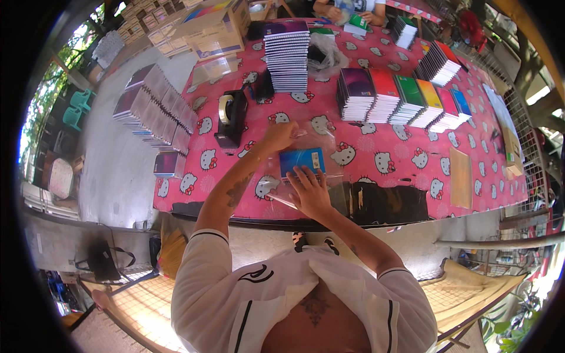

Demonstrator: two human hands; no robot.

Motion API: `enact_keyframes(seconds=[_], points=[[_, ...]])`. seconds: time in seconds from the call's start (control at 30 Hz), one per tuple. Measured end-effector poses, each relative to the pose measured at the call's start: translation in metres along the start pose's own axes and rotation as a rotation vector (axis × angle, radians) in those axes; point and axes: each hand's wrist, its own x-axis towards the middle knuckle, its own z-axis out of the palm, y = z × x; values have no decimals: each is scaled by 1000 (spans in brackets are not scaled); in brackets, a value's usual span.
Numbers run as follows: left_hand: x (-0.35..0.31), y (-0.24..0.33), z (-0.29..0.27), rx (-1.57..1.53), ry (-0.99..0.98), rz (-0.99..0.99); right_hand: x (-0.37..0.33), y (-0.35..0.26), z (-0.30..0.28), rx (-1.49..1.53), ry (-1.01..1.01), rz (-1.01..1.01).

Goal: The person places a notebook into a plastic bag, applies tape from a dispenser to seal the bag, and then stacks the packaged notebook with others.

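Observation:
A blue notebook [302, 160] lies on clear plastic film [325, 141] near the front edge of the table. My right hand [309, 193] rests on the notebook's near part, its fingers stretched and spread. Just beyond the notebook, my left hand [281, 136] is closed with its fingertips on the film. A pale edge, like a page or cover, shows beneath my right hand. Left of my left hand stands a black tape dispenser [231, 120] with a roll of tape in it.
Tall stacks of purple notebooks stand at the back [286, 59] and left [154, 109]. Rows of coloured notebooks [406, 100] fill the right side. A cardboard box [215, 32] sits at the far left, a crumpled plastic bag [328, 56] at the back. Across the table another person's hands [353, 15] hold items.

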Motion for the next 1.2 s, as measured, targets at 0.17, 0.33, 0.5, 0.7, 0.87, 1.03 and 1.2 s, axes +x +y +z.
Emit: enact_keyframes(seconds=[0.17,0.33,0.5,0.7,0.87,1.03,1.2], points=[[-24,24,-22,-174,45,17,1,0,2,-14,13,-29],[-75,47,3,-40,357,275,3,1,3,-14,-8,-34],[-103,77,34,20,303,95,-1,3,12,-70,-34,-55],[-113,83,31,-199,220,-118,15,31,10,399,-81,93],[-113,80,56,56,406,104,44,138,-11,748,160,585],[-114,76,60,67,391,88,21,168,-26,944,156,596],[-126,84,54,51,342,51,19,65,-35,-31,42,-177]])
